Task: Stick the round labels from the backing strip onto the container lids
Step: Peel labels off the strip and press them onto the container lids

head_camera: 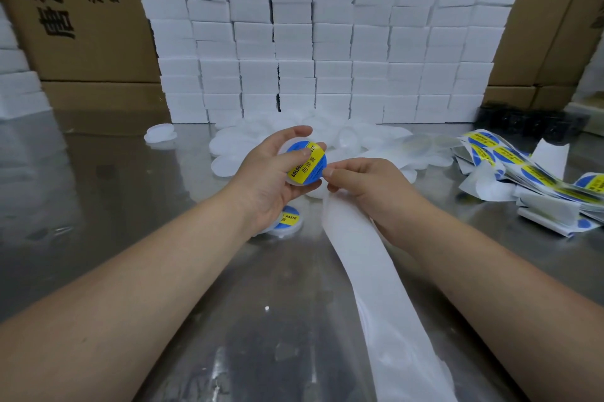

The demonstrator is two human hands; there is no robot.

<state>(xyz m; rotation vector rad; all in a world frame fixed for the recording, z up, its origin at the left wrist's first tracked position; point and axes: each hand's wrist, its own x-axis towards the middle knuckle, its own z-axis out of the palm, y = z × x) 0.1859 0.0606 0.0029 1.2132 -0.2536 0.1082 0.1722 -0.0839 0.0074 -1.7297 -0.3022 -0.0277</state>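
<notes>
Head view shows the left hand (264,185) cupped round a white lid (283,149), fingers curled behind it and the thumb lying flat across the round label (309,167), blue with a yellow band. The right hand (369,185) sits just beside the lid's edge, fingers curled in and pinching the top end of the backing strip (359,267), which trails off toward the camera across the shiny surface (130,205). The label looks like it's mostly on the lid already, so I'd call this the press-down step.

My tips for doing this bit well:

- Rub from the middle outward with the thumb so no bubble gets trapped.
- Run the thumb right round the rim, since round stickers love to lift there.
- Hold the lid steady in the cupped hand instead of squeezing it, since thin plastic probably flexes.
- Check that the yellow band sits centred before pressing hard. Once it's down firmly, it probably won't shift.
- Pull the strip away low and flat, so it doesn't drag the label's edge up.

One labelled lid (289,221) lies on the surface under the left wrist. A heap of bare lids (228,146) waits behind the hands, and more label strip (523,172) is piled off to the right. White blocks (327,51) are stacked at the back.
</notes>
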